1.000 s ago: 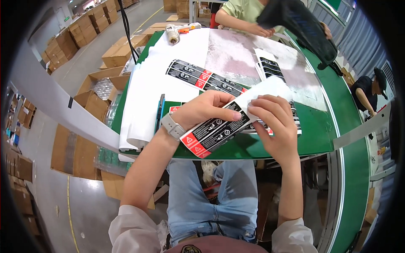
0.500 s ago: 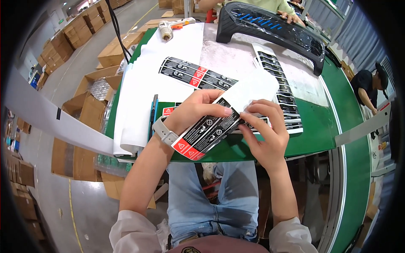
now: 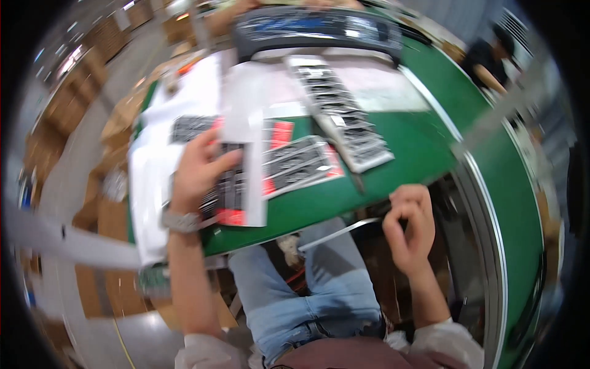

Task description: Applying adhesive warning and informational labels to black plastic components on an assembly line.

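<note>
My left hand [image 3: 200,166] grips a sheet of black-and-red warning labels [image 3: 232,184] with a white backing, held upright over the left part of the green table. My right hand [image 3: 410,224] is off the table's front edge, its fingers closed on a thin white strip [image 3: 341,232] that trails left above my lap. Loose black-and-red label sheets [image 3: 298,165] lie just right of my left hand. Farther back lies a long stack of black labels [image 3: 344,117]. The picture is smeared by motion.
A black plastic part in clear film [image 3: 313,31] stands at the far side, another person's hands [image 3: 239,9] behind it. White sheeting [image 3: 147,178] covers the table's left side. A metal post [image 3: 498,123] rises at the right; cardboard boxes [image 3: 98,289] stand on the left.
My hands have parted: the right moved right and toward me, pulling away a thin white strip. The left still holds the label sheet, now turned more upright. The view has swung too.
</note>
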Available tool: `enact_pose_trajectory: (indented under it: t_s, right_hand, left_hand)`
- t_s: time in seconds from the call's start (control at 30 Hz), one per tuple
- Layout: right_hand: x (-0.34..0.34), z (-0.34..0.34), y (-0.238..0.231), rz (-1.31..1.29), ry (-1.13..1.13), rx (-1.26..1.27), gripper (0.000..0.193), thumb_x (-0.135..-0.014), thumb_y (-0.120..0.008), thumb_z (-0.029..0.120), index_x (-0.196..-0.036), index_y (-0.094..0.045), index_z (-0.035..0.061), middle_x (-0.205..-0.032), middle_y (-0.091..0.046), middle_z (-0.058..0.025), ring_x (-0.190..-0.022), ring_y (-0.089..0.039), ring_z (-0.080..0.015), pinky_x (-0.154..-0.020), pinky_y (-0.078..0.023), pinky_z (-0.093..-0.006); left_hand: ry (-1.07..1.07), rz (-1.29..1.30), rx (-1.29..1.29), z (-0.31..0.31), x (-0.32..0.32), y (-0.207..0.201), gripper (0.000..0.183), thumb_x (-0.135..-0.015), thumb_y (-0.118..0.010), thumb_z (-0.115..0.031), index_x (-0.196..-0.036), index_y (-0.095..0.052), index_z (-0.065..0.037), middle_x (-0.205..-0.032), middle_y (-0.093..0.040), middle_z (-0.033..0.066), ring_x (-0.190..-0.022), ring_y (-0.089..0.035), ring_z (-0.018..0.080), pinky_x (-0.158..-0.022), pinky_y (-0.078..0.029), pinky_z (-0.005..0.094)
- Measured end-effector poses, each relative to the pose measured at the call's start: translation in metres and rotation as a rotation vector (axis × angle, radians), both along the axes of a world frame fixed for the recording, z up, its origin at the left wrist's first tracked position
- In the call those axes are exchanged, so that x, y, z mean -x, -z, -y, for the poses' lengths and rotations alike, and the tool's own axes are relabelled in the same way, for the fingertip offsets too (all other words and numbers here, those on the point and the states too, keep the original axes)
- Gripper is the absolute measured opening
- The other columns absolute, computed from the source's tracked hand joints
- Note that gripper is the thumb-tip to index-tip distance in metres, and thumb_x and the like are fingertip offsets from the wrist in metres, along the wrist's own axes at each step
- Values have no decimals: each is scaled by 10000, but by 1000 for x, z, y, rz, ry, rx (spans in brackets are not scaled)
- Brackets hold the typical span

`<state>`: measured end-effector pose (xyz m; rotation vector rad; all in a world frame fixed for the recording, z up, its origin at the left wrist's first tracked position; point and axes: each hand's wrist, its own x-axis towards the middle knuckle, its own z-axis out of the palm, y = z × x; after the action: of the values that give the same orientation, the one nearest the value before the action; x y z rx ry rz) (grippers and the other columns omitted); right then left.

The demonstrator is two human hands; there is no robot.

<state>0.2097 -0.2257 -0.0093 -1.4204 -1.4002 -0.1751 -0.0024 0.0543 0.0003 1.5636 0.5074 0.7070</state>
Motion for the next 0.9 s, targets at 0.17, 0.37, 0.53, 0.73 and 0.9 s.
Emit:
enact_pose_trajectory:
  t_s: [0.17,0.37,0.53,0.73,0.9]
  right_hand:
    - [-130,88,-3,-433,513,-155,615,-890,-658,138,-1416,-347,67,-1107,-542,-124,-980,-582,-213,-847,-471,-312]
    - [-226,413,-13,413,1883,566,923,-832,-698,297,-1552,-128,206,-1263,-542,-172,-1047,-617,-324,-829,-495,-471]
    - [-162,585,11,-123,2437,854,1029,-765,-698,415,-1559,-54,298,-1257,-560,-220,-1191,-521,-376,-975,-361,-587]
    - [-163,694,26,-506,2552,58,981,-820,-591,609,-1560,-83,213,-1357,-505,-276,-1261,-494,-414,-1038,-392,-523]
    - [-193,760,39,-607,2442,-36,872,-795,-605,258,-1531,-157,124,-1319,-541,-277,-1205,-548,-429,-1038,-424,-445]
  left_hand:
    - [-569,-379,-696,-26,19,34,563,-821,-763,-204,-1302,-539,-15,-1158,-627,117,-1044,-576,201,-888,-459,328]
    - [-658,-195,-833,13,22,-4,330,-961,-616,-192,-1228,-588,-1,-1226,-614,92,-1101,-566,173,-933,-440,323]
    - [-471,27,-768,51,12,-11,177,-965,-577,-80,-1111,-605,15,-1153,-612,93,-1033,-568,168,-900,-455,297]
    - [-305,48,-811,100,-22,-19,97,-940,-548,5,-1025,-590,29,-1102,-607,108,-955,-572,167,-890,-446,280]
    - [-110,57,-725,127,-51,1,67,-897,-562,31,-961,-582,34,-998,-598,97,-902,-566,167,-838,-451,267]
